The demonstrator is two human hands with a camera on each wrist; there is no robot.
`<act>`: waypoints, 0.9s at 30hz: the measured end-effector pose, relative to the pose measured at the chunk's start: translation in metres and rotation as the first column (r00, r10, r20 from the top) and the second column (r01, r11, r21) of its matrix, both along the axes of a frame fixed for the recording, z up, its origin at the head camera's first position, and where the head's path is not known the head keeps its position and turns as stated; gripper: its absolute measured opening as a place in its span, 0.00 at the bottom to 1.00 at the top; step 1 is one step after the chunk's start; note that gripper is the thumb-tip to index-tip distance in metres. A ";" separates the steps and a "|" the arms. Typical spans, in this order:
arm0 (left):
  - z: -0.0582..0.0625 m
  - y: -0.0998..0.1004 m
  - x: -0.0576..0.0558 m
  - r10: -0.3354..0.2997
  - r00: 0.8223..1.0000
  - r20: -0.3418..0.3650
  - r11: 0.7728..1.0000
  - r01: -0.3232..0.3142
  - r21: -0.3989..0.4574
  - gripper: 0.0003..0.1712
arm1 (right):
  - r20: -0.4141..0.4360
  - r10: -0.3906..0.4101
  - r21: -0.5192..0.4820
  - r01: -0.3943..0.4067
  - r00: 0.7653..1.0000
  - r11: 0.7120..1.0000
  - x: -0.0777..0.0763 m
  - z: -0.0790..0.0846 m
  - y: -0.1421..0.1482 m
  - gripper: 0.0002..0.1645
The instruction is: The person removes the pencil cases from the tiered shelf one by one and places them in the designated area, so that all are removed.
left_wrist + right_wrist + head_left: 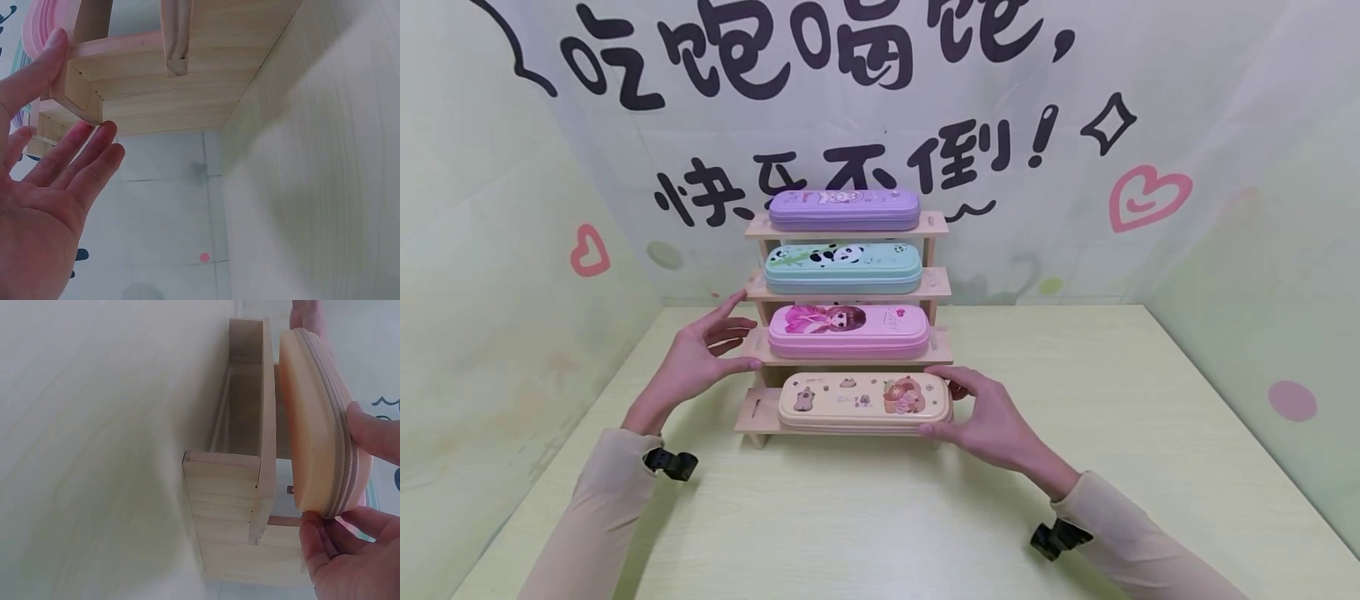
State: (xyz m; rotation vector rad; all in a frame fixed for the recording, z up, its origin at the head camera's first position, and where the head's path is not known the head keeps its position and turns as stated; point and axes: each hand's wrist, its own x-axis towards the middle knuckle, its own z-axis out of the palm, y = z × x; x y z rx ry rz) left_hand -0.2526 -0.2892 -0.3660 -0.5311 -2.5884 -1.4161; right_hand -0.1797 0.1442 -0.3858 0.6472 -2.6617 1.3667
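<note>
My right hand (992, 419) grips the right end of a cream pencil case (861, 402) with small printed pictures. In the right wrist view the thumb lies across the zipped side and the fingers curl round the end. The case overlaps the lowest tier of a wooden step rack (760, 408), with its right end near that tier's right end. My left hand (696, 354) holds the rack's left side, thumb and fingertips on either side of a tier end in the left wrist view. On the tier above lies a pink pencil case (850, 332) with a doll picture.
A mint panda pencil case (844, 268) and a purple pencil case (845, 211) lie on the two upper tiers. The rack stands on a pale wood-grain table (820, 517). Behind it hangs a white printed backdrop (1037, 200); fabric walls stand at both sides.
</note>
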 end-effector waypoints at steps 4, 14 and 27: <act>0.000 0.000 0.000 0.002 1.000 0.003 1.000 -0.002 -0.003 0.64 | -0.017 0.010 -0.006 -0.010 1.000 1.000 0.001 0.000 0.003 0.45; 0.000 0.000 0.001 0.006 1.000 0.017 1.000 -0.006 0.000 0.64 | -0.044 0.021 -0.021 -0.022 0.999 1.000 0.004 0.000 0.015 0.45; 0.000 0.000 0.000 0.007 1.000 0.012 1.000 -0.007 0.003 0.64 | -0.074 0.010 -0.031 -0.012 0.997 0.999 0.007 0.005 0.040 0.44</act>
